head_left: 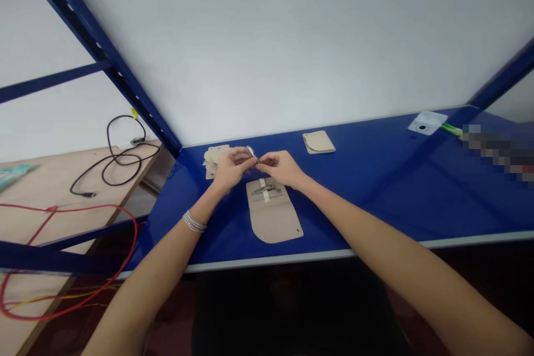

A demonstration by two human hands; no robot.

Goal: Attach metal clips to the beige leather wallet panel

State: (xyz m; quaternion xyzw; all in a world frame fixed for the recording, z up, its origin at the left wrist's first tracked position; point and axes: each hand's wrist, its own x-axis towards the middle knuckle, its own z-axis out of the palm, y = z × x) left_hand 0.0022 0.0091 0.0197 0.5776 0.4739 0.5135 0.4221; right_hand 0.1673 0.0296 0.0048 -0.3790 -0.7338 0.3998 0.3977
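My left hand [234,166] and my right hand [280,167] meet over the table, fingertips pinched around a small shiny metal nail clipper [251,151]. Fingers hide part of it. Just below them an opened beige manicure case [275,223] lies flat, its rounded flap towards me. Light straps in its upper part cross slim metal tools [263,191], too small to tell apart fully. Behind my left hand several beige cases or pieces [215,153] lie overlapped, partly covered by the hand.
A closed beige case [319,142] lies further back on the blue table [375,194]. A white card-like item [428,122] is at the right, beside a pixelated patch. Blue metal posts [120,75] frame the table. Black cable [109,161] and red cable [136,228] are at the left.
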